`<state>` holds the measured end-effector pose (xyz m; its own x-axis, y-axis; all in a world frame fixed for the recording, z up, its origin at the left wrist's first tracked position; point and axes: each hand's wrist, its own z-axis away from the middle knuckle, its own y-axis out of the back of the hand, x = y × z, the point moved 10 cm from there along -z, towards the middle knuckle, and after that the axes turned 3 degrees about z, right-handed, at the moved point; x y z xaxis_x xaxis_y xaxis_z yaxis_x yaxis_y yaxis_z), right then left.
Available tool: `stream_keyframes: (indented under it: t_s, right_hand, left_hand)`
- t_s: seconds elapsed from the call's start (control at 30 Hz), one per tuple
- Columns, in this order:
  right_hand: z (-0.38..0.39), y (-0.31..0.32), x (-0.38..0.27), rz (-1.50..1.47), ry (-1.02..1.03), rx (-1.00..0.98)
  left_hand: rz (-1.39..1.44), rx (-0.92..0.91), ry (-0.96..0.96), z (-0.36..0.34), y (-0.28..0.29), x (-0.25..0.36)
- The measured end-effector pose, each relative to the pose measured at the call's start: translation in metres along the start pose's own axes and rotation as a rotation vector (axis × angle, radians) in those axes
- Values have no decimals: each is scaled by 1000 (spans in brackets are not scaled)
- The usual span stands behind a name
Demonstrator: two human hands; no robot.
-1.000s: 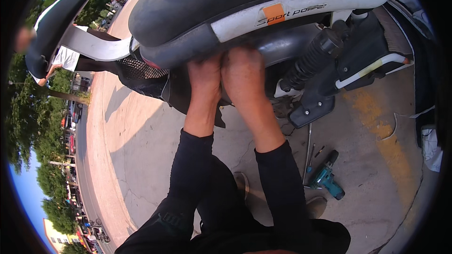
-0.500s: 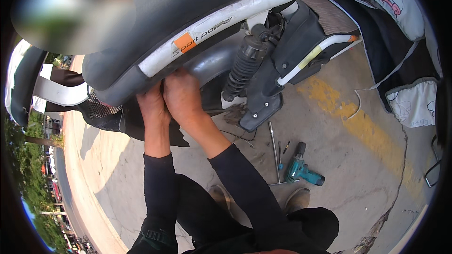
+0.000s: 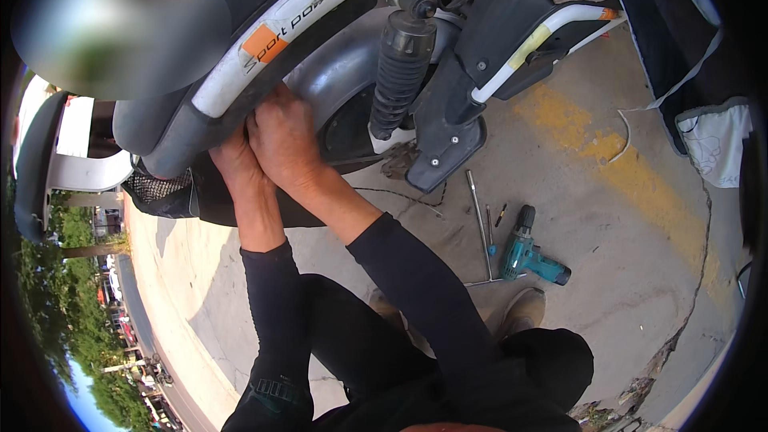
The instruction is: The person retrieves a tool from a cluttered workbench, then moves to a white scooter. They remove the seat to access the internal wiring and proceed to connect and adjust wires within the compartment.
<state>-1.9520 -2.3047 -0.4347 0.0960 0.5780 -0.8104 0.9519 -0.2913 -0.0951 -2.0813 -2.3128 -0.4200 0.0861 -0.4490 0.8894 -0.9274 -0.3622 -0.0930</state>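
Left hand [image 3: 234,162] and right hand [image 3: 282,138] pressed together under grey scooter body panel [image 3: 180,132], grip hidden, teal cordless drill [image 3: 530,258] on concrete ground [image 3: 640,248]

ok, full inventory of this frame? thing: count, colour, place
scooter: 1, grey body with a white side rail, raised across the top
rear fender: 1, silver-grey, under the rail
shock: 1, black, right of the fender
mudguard: 1, black, below the shock
drill: 1, teal and black, on the concrete at right
T-wrench: 1, metal, on the ground left of the drill
bits: 2, small, dark, between T-wrench and drill
wire: 1, thin, dark, on the ground under the mudguard
cloth: 1, white, far right
shoe: 1, tan, below the drill
left hand: 1, bare, black sleeve, at the scooter's lower edge
right hand: 1, bare, black sleeve, beside the left, against the fender
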Motion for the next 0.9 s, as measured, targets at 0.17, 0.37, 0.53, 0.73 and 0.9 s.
stream_keyframes:
  t_s: [0.17,0.37,0.53,0.73,0.9]
  right_hand:
    - [-9,10,1,-142,-62,57]
    - [-7,5,3,-156,-84,-2]
    - [-6,3,-2,18,-84,-126]
    - [-10,8,-2,-34,-72,-34]
    - [-8,4,-3,15,-25,-74]
  left_hand:
    - [82,-13,-48,0,-11,3]
    - [389,-78,132,-2,-2,-21]
    - [363,-92,68,-3,-7,-12]
    - [241,20,50,11,-6,-7]
    - [169,68,44,10,-5,-5]
